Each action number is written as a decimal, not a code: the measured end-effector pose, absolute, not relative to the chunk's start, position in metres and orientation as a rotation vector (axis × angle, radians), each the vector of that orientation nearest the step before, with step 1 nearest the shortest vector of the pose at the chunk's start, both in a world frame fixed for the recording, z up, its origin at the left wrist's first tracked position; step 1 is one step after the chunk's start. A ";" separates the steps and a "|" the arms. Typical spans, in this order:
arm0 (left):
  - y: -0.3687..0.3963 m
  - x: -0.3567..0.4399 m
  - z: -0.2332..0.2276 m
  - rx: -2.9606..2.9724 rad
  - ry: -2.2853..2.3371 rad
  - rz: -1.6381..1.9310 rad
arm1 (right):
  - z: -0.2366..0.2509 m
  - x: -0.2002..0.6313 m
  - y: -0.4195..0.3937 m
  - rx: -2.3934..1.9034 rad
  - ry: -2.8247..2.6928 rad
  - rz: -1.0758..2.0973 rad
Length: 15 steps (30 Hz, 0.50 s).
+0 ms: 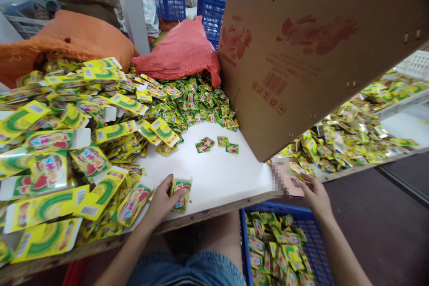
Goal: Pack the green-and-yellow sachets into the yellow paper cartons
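My left hand (166, 199) is closed around a small green and yellow candy box (181, 195) above the white tabletop, thumb across its printed front. The box's top flap stands up. Beyond it, small green candy sachets (205, 144) lie in two little groups. My right hand (316, 195) is past the table's right front edge, fingers apart and slightly bent. Its fingertips are at a pink flat object (291, 183), partly blurred out; I cannot tell whether they touch it. Below is a blue basket (246, 250) holding many filled boxes.
Many yellow boxes (63, 138) heap up on the left, beside an orange sack (90, 33). A red sack (181, 49) spills green sachets behind. A large cardboard carton (268, 67) stands tilted at the right. More packets (338, 136) cover another table, with blue crates (167, 0) at the back.
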<state>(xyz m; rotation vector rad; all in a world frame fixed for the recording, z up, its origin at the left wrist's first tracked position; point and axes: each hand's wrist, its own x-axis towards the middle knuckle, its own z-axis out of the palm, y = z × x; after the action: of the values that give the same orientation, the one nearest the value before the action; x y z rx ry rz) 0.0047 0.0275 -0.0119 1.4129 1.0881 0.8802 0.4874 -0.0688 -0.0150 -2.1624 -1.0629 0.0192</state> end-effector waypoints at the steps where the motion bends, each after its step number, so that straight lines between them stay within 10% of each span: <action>1: 0.027 0.005 -0.012 1.413 1.088 0.883 | -0.019 0.490 -0.074 -2.089 -0.960 0.141; 15: 0.027 0.007 -0.011 1.421 1.106 0.875 | -0.040 0.500 -0.101 -1.887 -0.535 0.514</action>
<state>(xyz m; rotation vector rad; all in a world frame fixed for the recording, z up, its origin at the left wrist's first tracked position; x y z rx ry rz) 0.0065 0.0271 -0.0109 1.4212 1.1055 0.8747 0.5004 -0.1008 -0.0401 -1.8874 -0.5351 0.5140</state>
